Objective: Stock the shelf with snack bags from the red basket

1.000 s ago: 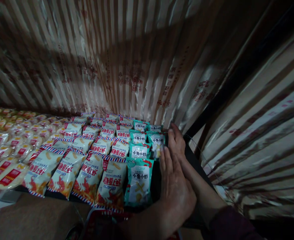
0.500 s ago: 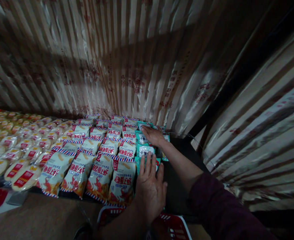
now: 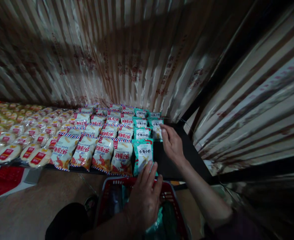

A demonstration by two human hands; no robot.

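Observation:
Two columns of teal snack bags stand at the right end of the display. My left hand (image 3: 144, 193) is open, fingers stretched, with its fingertips at the lower edge of the front teal snack bag (image 3: 144, 154). My right hand (image 3: 173, 143) is open too, its fingers beside the right-hand teal bag (image 3: 157, 128); whether they touch it I cannot tell. Neither hand holds anything. Left of the teal bags stand rows of white-and-red snack bags (image 3: 122, 156) with striped edges. Below my left hand is a red basket (image 3: 109, 181) with teal packages inside, partly hidden by my forearm.
Wrapped round flat cakes (image 3: 39, 157) lie in rows to the left. Black board (image 3: 171, 163) shows right of the teal bags. Striped plastic sheeting (image 3: 127, 60) hangs behind, and a dark post (image 3: 201, 93) slants on the right. A red box (image 3: 9, 176) lies on the floor.
My right hand has drawn back from atop the rear teal bags to their right side. My left hand has moved down, uncovering the front teal bag. The view has tilted, showing more of the basket.

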